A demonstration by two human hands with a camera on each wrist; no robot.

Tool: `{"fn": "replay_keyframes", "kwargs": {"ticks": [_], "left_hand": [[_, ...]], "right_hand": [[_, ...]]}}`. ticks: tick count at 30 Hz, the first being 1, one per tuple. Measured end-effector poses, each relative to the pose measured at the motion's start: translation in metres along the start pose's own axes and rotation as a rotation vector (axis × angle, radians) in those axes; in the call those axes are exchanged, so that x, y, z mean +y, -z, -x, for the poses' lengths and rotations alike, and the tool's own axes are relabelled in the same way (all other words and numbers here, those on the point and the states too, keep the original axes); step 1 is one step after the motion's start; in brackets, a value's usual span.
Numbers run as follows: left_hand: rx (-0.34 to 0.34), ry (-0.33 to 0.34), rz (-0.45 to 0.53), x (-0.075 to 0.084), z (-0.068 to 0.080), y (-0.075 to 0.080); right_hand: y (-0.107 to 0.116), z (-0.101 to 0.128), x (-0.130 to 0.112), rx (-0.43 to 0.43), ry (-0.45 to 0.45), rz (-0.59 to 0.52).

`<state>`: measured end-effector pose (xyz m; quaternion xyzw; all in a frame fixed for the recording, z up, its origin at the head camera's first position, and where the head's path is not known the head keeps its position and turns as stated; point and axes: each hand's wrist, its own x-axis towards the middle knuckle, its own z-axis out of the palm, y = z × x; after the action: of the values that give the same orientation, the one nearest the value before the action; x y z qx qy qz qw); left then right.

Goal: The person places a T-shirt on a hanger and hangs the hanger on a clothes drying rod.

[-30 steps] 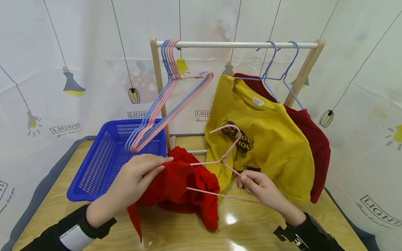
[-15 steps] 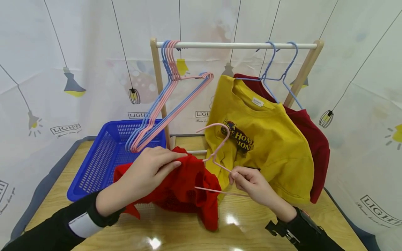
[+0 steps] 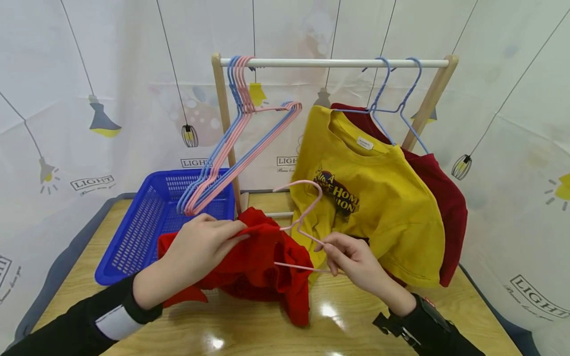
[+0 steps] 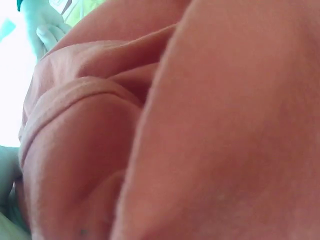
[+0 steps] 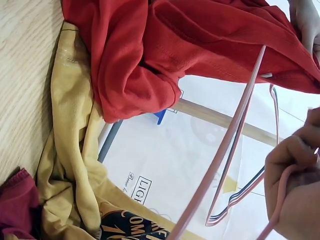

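Note:
My left hand [image 3: 191,254] pinches the upper edge of a crumpled red garment [image 3: 256,262], part of which rests on the table. Its fabric [image 4: 225,125] fills most of the left wrist view, so the grip is hidden there. With thumb and fingers my right hand [image 3: 356,259] holds a pink hanger [image 3: 303,182] by its sloping arm. The hanger's hook points up and left. Its left end lies inside the red garment, out of sight. In the right wrist view, the hanger's straight bar [image 5: 218,145] runs into the garment's opening.
A rack with a white rail [image 3: 311,63] stands behind. Blue and pink hangers [image 3: 222,148] hang at its left, over a blue basket [image 3: 129,237]. A yellow shirt [image 3: 383,198] and a dark red garment [image 3: 454,217] hang at its right on blue hangers.
My right hand and the pink hanger have moved left, deeper into the red garment. My left hand went right, then slightly back. The garment's left part now lies higher, before the basket.

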<state>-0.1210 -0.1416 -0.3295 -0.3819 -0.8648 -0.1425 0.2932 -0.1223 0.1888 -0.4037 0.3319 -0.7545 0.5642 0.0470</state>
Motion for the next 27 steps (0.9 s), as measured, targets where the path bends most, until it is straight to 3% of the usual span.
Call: {"fn": "replay_keyframes", "kwargs": {"ticks": [3, 7, 10, 13, 16, 18, 20, 21, 24, 27], "left_hand": [[0.001, 0.009, 0.022, -0.002, 0.002, 0.001], [0.024, 0.042, 0.03, -0.006, 0.004, 0.003], [0.061, 0.085, 0.044, -0.009, 0.006, 0.006], [0.106, 0.118, 0.055, -0.011, 0.008, 0.008], [0.151, 0.148, 0.064, -0.012, 0.009, 0.009], [0.17, 0.173, 0.073, -0.011, 0.009, 0.01], [0.183, 0.187, 0.087, -0.011, 0.007, 0.012], [0.186, 0.194, 0.097, -0.01, 0.006, 0.013], [0.194, 0.215, 0.119, -0.01, 0.004, 0.015], [0.201, 0.239, 0.14, -0.009, 0.003, 0.017]], "right_hand": [[-0.001, 0.001, 0.003, 0.082, 0.024, 0.067], [0.0, 0.005, 0.009, 0.298, 0.093, 0.161], [0.003, 0.011, 0.016, 0.507, 0.125, 0.044], [0.007, 0.016, 0.022, 0.718, 0.142, -0.151], [0.006, 0.018, 0.03, 0.922, 0.096, -0.25], [0.002, 0.018, 0.035, 1.008, 0.034, -0.255], [-0.006, 0.018, 0.039, 1.008, -0.041, -0.192], [-0.01, 0.018, 0.041, 0.966, -0.065, -0.141], [-0.024, 0.02, 0.047, 0.69, -0.072, 0.15], [-0.034, 0.019, 0.051, 0.398, 0.042, 0.416]]}}
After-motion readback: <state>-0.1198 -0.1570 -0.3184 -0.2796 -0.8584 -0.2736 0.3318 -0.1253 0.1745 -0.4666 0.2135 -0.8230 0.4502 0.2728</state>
